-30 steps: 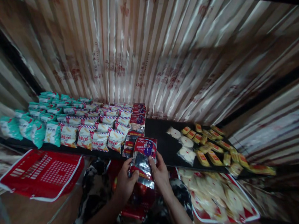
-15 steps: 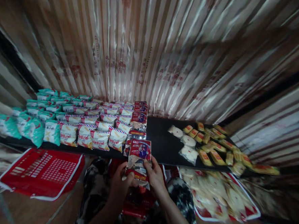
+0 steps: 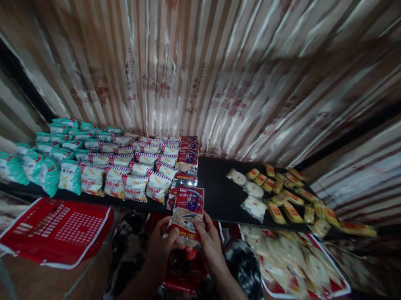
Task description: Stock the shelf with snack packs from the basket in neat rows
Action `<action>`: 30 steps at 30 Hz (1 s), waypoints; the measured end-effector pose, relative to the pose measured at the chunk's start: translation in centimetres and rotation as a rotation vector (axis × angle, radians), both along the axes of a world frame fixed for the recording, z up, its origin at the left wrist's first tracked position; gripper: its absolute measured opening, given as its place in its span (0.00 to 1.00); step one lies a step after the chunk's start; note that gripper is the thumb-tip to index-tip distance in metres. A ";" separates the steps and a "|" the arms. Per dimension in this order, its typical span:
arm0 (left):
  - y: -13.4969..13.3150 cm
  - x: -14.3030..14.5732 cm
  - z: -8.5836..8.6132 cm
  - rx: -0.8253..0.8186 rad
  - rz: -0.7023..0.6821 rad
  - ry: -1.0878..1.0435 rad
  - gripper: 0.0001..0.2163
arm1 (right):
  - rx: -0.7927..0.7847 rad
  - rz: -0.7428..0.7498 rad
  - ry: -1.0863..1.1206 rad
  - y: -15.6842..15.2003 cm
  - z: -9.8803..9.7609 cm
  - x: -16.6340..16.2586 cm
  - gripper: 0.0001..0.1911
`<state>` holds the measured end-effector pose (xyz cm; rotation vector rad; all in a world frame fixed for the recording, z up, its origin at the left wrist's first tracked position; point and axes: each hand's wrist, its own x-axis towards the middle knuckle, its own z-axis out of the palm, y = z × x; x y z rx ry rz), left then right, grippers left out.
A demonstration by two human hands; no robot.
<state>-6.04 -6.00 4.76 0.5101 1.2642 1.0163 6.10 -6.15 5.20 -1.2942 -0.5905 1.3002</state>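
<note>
A red snack packet [image 3: 187, 207] with a purple emblem and a clear-looking middle is held between both my hands, just in front of the shelf edge. My left hand [image 3: 165, 240] grips its lower left corner, thumb on the front. On the lower right side, my right hand [image 3: 207, 235] pinches it, thumb over the front. Behind it, similar red packets [image 3: 188, 157] stand in a row going back along the black shelf [image 3: 216, 185]. White snack bags [image 3: 158, 186] with striped tops stand to their left. My fingers behind the packet are hidden.
Teal bags [image 3: 49, 175] fill the shelf's left end. Round white packs [image 3: 254, 206] and yellow packs [image 3: 292, 212] lie on its right part. Below are a red basket [image 3: 69, 230] at left and a white-rimmed basket [image 3: 341, 286] full of pale packs at right. Corrugated sheeting [image 3: 167, 57] rises behind.
The packet has shifted very slightly up and right in my hands, and its front catches the light a little differently. My grip stays on it; the shelf goods have not moved.
</note>
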 end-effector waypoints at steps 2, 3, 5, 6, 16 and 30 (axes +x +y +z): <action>0.0 0.2 0.0 -0.029 0.016 -0.004 0.29 | -0.002 -0.007 0.015 -0.1 0.1 0.0 0.37; 0.1 0.3 0.2 -0.039 0.017 -0.006 0.30 | -0.003 -0.015 0.021 0.0 0.1 0.0 0.37; 0.3 0.6 0.6 -0.038 0.012 -0.023 0.30 | -0.005 -0.041 0.028 0.2 -0.2 0.2 0.36; 0.4 0.7 0.9 -0.031 0.010 -0.038 0.29 | -0.007 -0.058 0.031 0.3 -0.4 0.4 0.36; 0.6 0.8 1.8 0.018 0.088 -0.014 0.27 | -0.007 -0.058 0.054 0.8 0.3 -0.2 0.33; 3.6 2.9 1.0 0.488 -0.050 0.297 0.20 | 0.178 0.097 -0.441 5.2 2.8 4.3 0.20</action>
